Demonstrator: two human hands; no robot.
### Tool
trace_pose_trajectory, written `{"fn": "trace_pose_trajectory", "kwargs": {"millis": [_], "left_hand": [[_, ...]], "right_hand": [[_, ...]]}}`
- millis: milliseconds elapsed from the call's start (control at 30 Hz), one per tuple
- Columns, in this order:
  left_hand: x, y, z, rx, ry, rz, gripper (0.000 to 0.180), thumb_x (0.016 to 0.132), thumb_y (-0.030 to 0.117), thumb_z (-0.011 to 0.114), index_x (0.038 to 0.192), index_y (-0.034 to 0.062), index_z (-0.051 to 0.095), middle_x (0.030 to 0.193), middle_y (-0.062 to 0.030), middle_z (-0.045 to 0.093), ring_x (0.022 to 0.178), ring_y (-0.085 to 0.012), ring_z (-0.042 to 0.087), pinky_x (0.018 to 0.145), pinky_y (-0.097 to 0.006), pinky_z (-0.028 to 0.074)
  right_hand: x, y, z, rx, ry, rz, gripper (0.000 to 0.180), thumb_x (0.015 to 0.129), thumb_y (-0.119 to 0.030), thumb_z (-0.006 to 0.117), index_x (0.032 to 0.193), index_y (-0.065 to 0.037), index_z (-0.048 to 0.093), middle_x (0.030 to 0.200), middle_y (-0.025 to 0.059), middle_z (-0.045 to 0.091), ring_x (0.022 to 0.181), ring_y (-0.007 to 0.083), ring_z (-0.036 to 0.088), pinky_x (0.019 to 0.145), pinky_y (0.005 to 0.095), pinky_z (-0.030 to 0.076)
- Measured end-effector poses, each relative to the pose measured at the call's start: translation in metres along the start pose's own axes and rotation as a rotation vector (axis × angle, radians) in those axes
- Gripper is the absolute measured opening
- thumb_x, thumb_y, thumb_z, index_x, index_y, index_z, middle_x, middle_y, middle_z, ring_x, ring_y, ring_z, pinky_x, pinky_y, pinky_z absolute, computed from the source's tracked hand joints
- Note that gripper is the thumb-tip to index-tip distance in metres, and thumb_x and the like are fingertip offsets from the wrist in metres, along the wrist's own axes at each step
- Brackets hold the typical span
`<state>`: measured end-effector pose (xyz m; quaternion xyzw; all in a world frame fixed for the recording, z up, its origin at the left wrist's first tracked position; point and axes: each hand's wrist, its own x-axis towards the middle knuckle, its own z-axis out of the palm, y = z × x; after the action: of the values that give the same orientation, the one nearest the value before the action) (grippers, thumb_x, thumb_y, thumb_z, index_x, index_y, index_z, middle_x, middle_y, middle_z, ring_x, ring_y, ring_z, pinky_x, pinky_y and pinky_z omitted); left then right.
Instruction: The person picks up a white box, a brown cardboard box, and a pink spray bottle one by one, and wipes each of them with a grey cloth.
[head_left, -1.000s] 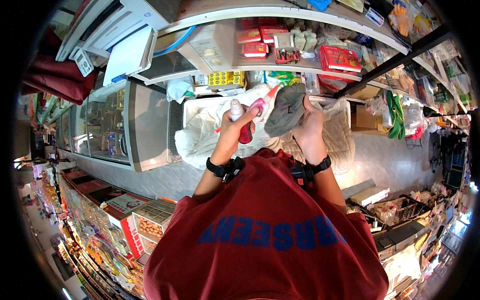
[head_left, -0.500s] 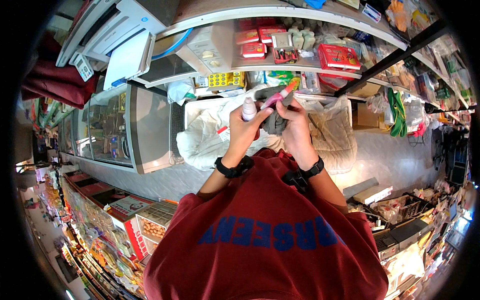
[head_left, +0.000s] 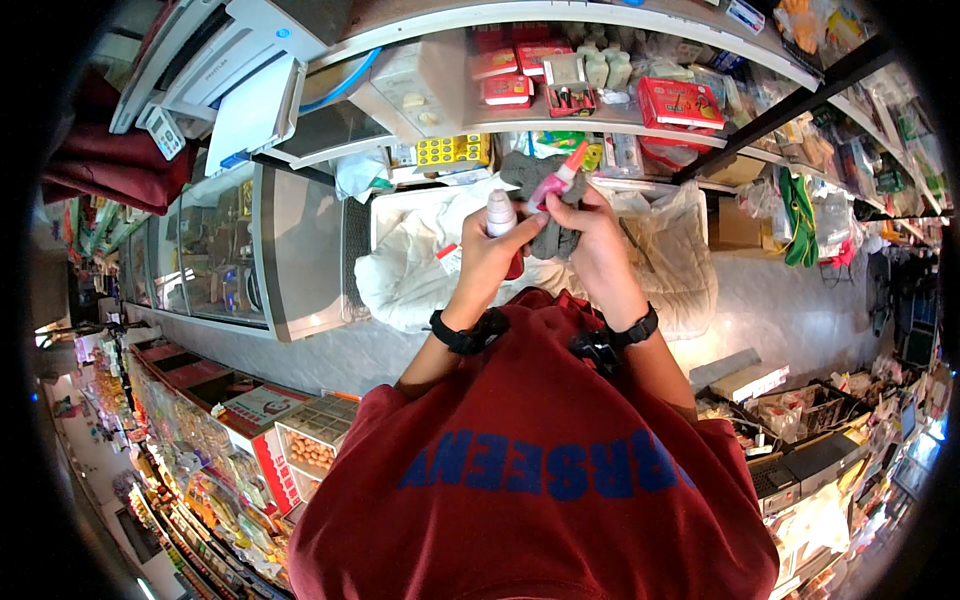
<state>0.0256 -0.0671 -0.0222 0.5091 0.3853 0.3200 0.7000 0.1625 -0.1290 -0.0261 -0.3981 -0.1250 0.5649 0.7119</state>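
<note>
Two hands raised side by side over a white cloth (head_left: 410, 275). Left hand (head_left: 490, 255): fingers wrapped around a white bottle (head_left: 500, 213), held upright. Right hand (head_left: 598, 235): closed on a grey rag (head_left: 535, 180) and a pink tube (head_left: 557, 178) tilted up-right.

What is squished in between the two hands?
In the head view, a crumpled grey cloth sits between the left hand and the right hand. The left hand also holds a small white-capped bottle; a pink tube pokes up by the right hand.
</note>
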Motion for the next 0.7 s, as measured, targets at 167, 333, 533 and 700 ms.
{"fn": "trace_pose_trajectory", "kwargs": {"millis": [167, 333, 533, 700], "left_hand": [[-0.003, -0.01, 0.005, -0.022, 0.106, 0.023, 0.022, 0.086, 0.011, 0.077, 0.103, 0.0015, 0.066, 0.071, 0.002, 0.061, 0.057, -0.0059, 0.055, 0.051, -0.022, 0.043], [0.005, -0.036, -0.027, -0.149, -0.082, -0.502, 0.033, 0.09, 0.024, 0.075, 0.109, 0.0023, 0.06, 0.075, -0.0029, 0.062, 0.052, -0.0116, 0.059, 0.048, -0.024, 0.048], [-0.001, -0.037, -0.033, -0.579, -0.108, -0.633, 0.031, 0.09, 0.023, 0.072, 0.111, 0.0047, 0.059, 0.087, -0.0064, 0.066, 0.051, -0.0125, 0.053, 0.054, -0.03, 0.049], [0.0, -0.028, -0.035, -0.607, -0.074, -0.471, 0.033, 0.093, 0.031, 0.064, 0.116, 0.0071, 0.06, 0.087, -0.0081, 0.066, 0.061, -0.0167, 0.058, 0.054, -0.033, 0.048]], "right_hand": [[0.006, 0.004, -0.002, 0.028, 0.137, -0.102, 0.017, 0.094, -0.016, 0.068, 0.108, -0.006, 0.067, 0.099, 0.0011, 0.068, 0.09, 0.0121, 0.062, 0.082, 0.0288, 0.049], [0.005, -0.005, -0.001, 0.137, 0.159, -0.055, 0.031, 0.099, -0.031, 0.064, 0.116, -0.005, 0.063, 0.106, 0.0009, 0.067, 0.094, 0.0121, 0.062, 0.086, 0.0303, 0.049], [0.006, -0.008, -0.004, 0.104, 0.265, -0.099, 0.037, 0.102, -0.035, 0.058, 0.125, -0.006, 0.06, 0.11, -0.0013, 0.065, 0.1, 0.0105, 0.059, 0.092, 0.0293, 0.046], [0.003, 0.002, -0.005, -0.32, 0.222, -0.292, 0.034, 0.105, -0.029, 0.053, 0.13, -0.006, 0.059, 0.107, -0.0006, 0.063, 0.097, 0.0085, 0.056, 0.092, 0.0265, 0.044]]}}
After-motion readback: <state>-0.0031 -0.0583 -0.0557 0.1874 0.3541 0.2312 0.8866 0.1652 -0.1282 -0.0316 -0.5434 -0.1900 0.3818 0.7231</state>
